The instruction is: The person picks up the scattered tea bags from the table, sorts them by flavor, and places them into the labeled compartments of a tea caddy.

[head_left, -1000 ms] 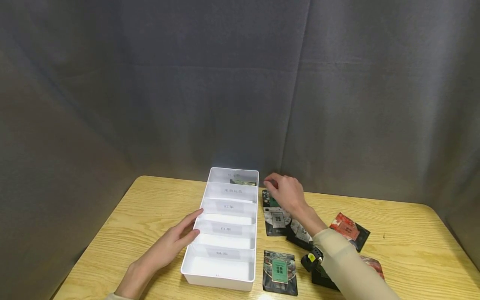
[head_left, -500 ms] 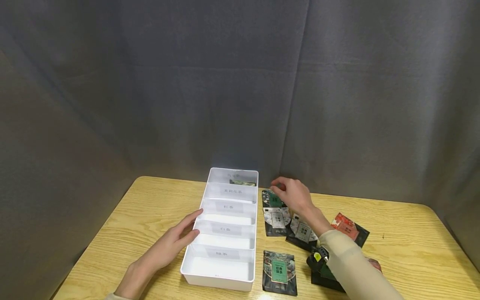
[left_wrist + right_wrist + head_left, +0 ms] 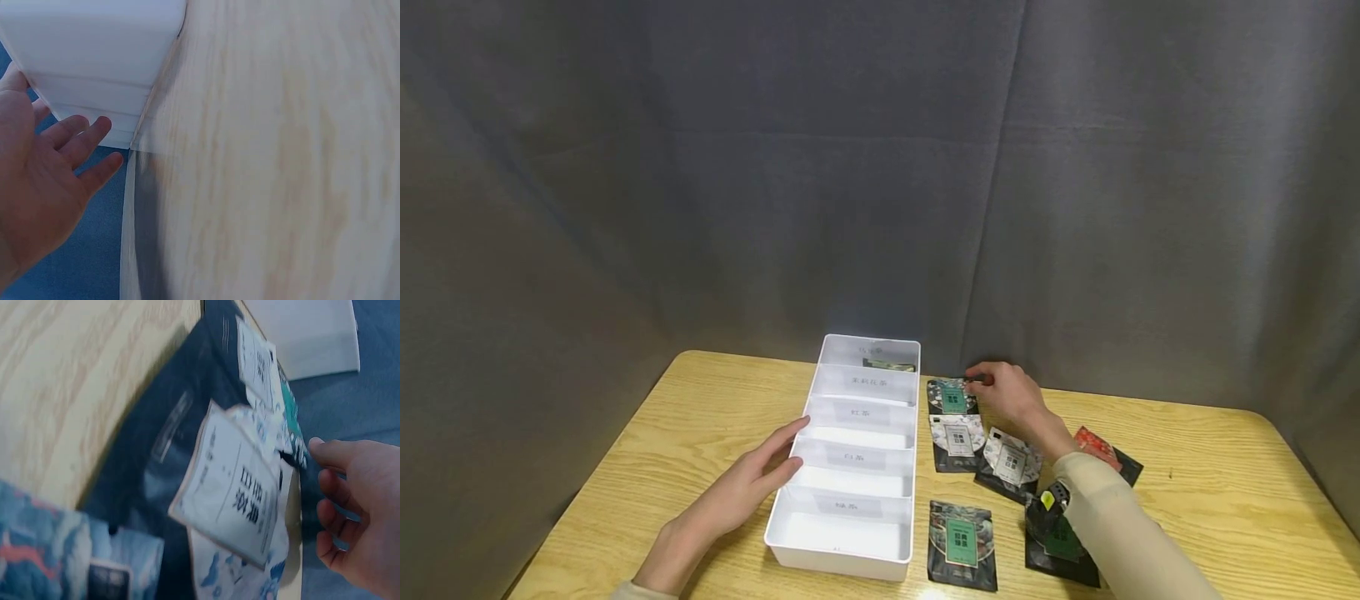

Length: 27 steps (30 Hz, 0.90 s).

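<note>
A white divided box (image 3: 842,563) with paper labels stands on the table. Along its left wall lies my left hand (image 3: 741,487), index finger and thumb touching the side, other fingers loosely spread in the left wrist view. My right hand (image 3: 1017,398) is at the top right corner of a green-labelled black tea packet (image 3: 953,398), its fingers bent. In the right wrist view its thumb is just beside that packet's corner, and no packet shows within the fingers. A white-labelled tea packet (image 3: 958,442) lies below the green one, partly overlapping it.
Another white-labelled packet (image 3: 1009,463) lies to the right, and a green-labelled one (image 3: 961,546) nearer the front. Under the right forearm are a dark packet (image 3: 1054,550) and a red one (image 3: 1097,447). A small green packet (image 3: 889,365) sits in the box's farthest compartment.
My right hand has moved right and slightly down, from beside the box's far end to the green-labelled packet's corner. The left hand keeps its place on the box.
</note>
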Available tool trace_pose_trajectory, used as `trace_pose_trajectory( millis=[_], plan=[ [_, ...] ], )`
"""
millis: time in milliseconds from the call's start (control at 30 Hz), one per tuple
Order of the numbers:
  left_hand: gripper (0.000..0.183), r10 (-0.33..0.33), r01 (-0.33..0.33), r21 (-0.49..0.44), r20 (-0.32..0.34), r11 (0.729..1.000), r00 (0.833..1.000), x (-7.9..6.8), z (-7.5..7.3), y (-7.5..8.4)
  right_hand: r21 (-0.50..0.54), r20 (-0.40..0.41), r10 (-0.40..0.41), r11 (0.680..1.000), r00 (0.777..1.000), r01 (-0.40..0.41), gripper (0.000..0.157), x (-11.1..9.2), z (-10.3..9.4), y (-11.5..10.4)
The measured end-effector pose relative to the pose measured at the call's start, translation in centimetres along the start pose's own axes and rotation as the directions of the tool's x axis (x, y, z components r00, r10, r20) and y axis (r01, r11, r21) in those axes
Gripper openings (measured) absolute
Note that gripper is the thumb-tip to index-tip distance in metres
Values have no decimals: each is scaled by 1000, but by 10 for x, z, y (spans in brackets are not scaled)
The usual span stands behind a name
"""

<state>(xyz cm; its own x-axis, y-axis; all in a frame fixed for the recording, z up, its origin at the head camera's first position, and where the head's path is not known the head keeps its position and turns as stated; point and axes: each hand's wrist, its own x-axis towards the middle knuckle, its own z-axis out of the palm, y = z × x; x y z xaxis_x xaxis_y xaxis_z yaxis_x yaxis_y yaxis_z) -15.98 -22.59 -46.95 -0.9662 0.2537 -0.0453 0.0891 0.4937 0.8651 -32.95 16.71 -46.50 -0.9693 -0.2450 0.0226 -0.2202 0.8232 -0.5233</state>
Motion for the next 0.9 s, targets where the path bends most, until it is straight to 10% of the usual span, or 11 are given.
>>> trace_pose_trajectory(
  millis=[500,900],
  plan=[
    [54,33,-32,33,-6,999,999,0,-1,0,-19,139,23,1000,990,-21,41,2,-1,6],
    [54,17,-17,27,-7,999,1000,-1,0,-1,-117,96,8,993,995,4,31,4,-1,5]
  ],
)
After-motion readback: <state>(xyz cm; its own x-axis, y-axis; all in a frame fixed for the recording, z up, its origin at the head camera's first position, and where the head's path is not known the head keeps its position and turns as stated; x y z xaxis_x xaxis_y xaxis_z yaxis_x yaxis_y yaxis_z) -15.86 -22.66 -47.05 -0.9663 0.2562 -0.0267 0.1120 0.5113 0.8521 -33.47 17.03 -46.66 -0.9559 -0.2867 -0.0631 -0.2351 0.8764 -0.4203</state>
